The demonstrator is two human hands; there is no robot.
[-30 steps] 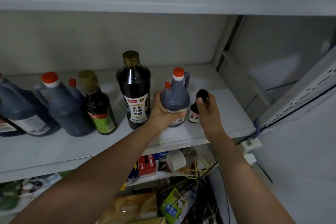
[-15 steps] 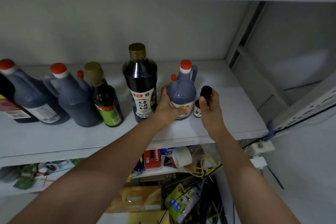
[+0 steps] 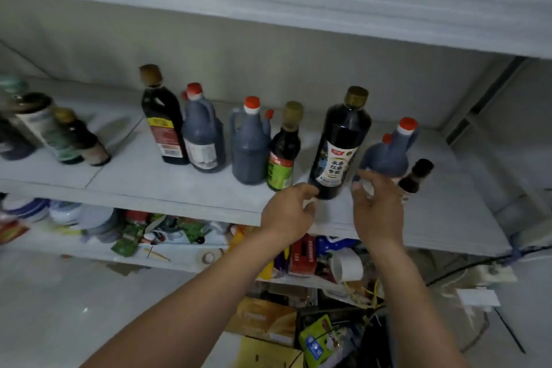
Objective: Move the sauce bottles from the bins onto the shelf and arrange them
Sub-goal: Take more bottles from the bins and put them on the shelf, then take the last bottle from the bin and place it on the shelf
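My left hand (image 3: 288,212) touches the vinegar bottle (image 3: 340,140), right hand (image 3: 378,207) the red-capped jug (image 3: 388,155) (I cannot tell either grip); black-capped bottle (image 3: 416,176) crowds its three o'clock.

White shelf (image 3: 179,188), carrying upright sauce bottles in a row. Near the front edge, tall gold-capped vinegar bottle (image 3: 340,140). Just right of it, red-capped handled jug (image 3: 388,158), then small black-capped bottle (image 3: 415,176). Left of it, green-labelled bottle (image 3: 283,152), two grey jugs (image 3: 249,146), red-labelled dark bottle (image 3: 162,125). Farther left, blurred bottles (image 3: 59,137).

Tall bottle (image 3: 337,146): on shelf (image 3: 149,185), just left of jug (image 3: 385,158).
Small bottle (image 3: 415,178): right of jug, row's end.
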